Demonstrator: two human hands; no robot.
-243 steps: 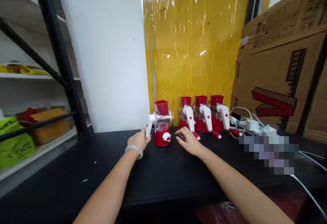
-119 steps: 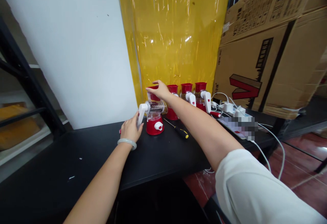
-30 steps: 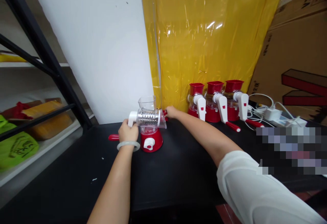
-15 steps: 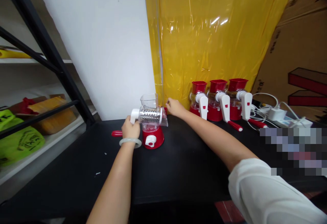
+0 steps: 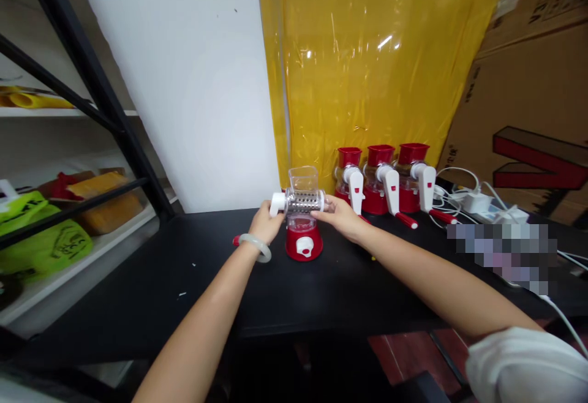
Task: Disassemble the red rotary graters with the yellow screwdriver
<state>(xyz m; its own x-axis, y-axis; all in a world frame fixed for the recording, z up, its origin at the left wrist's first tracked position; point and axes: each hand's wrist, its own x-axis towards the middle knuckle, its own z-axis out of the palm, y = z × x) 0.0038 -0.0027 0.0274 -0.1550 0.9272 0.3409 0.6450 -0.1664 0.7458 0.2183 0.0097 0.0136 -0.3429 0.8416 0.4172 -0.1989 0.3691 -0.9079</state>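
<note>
A rotary grater [image 5: 304, 245] with a red base, a white knob and a clear hopper stands upright on the black table. Its metal drum [image 5: 303, 201] lies sideways below the hopper. My left hand [image 5: 266, 222] is wrapped round the white crank arm at the drum's left end; the red handle tip sticks out beside the wrist. At the right end, my right hand [image 5: 339, 214] has its fingers on the clear outlet of the grater, thumb in front. The far fingers are partly hidden.
Three similar red and white graters [image 5: 380, 185] stand against the yellow sheeting at the back right. Cables and white plugs [image 5: 478, 202] lie beyond them, beside a large cardboard box [image 5: 542, 103]. A black-framed shelf [image 5: 87, 109] stands at the left.
My right hand has come from behind the grater onto its outlet end. The grater and my left hand now appear farther right, and the view has shifted.
</note>
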